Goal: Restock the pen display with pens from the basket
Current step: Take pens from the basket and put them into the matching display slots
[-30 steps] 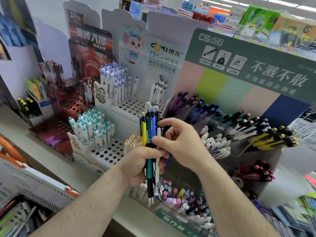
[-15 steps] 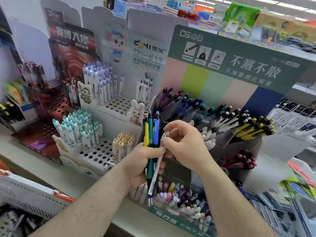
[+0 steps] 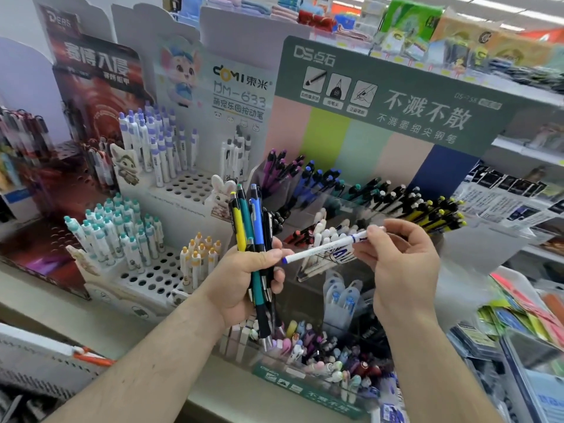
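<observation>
I've just drawn the white pen (image 3: 331,246) clear of the bundle (image 3: 252,239). My right hand (image 3: 403,270) fingers pinch it; my left hand (image 3: 244,282) grips the rest. It looks ready for slotting.

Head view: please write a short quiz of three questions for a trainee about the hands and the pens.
1. True or false: the left hand grips a bundle of pens held upright.
2. What does the right hand hold? A) a yellow pen B) a white pen with blue ends C) nothing
3. Fill in: the white pen lies almost ____, not upright.

Key: 1 true; 2 B; 3 level.
</observation>
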`<state>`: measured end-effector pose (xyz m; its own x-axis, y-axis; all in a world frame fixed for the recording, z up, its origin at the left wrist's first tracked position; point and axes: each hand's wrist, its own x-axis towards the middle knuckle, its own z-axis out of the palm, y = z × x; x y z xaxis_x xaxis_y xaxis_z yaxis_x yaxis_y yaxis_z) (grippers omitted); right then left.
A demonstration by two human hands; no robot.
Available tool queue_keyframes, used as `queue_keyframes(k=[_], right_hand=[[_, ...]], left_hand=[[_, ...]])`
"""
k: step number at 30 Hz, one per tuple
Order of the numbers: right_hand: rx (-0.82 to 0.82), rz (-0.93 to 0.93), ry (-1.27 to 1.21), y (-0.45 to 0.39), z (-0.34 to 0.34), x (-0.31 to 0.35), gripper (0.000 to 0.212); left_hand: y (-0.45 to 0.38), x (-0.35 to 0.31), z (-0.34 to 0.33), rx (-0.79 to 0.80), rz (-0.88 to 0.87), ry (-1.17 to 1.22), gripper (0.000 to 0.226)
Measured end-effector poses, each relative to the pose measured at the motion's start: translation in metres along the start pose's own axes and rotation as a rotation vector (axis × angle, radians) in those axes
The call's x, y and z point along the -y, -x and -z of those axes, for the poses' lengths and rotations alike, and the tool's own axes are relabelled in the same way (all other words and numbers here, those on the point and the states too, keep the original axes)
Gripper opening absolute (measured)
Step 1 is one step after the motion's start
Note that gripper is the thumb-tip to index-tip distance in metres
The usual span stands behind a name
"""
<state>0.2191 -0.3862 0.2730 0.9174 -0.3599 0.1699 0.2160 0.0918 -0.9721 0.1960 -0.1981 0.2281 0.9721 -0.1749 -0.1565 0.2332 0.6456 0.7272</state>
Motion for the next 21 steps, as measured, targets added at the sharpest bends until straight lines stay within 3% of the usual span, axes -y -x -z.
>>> queue_keyframes(k=[6,10,13,17,21], right_hand=[[-0.136,-0.212,-0.254,-0.003,0.009,-0.004,0.014],[-0.294,0.087,-0.157,-0.02,0.019,0.011,0.023],[-0.316,0.38,0.132,-0.032,0.023,0.011,0.024],[-0.226,0.594,0.425,-0.041,0.011,-0.002,0.016],[0.006,0.57,0.618,-0.044,-0.006,-0.014,0.012]], left_hand=[[-0.011,0.005,-0.014,-0.02,-0.102,0.038,0.024],[-0.015,0.008,-0.014,-0.018,-0.123,-0.008,0.022],[-0.017,0.01,-0.014,-0.015,-0.112,-0.035,0.023],[-0.017,0.011,-0.014,-0.002,-0.105,-0.084,0.025],[-0.018,0.012,-0.014,0.013,-0.094,-0.112,0.024]])
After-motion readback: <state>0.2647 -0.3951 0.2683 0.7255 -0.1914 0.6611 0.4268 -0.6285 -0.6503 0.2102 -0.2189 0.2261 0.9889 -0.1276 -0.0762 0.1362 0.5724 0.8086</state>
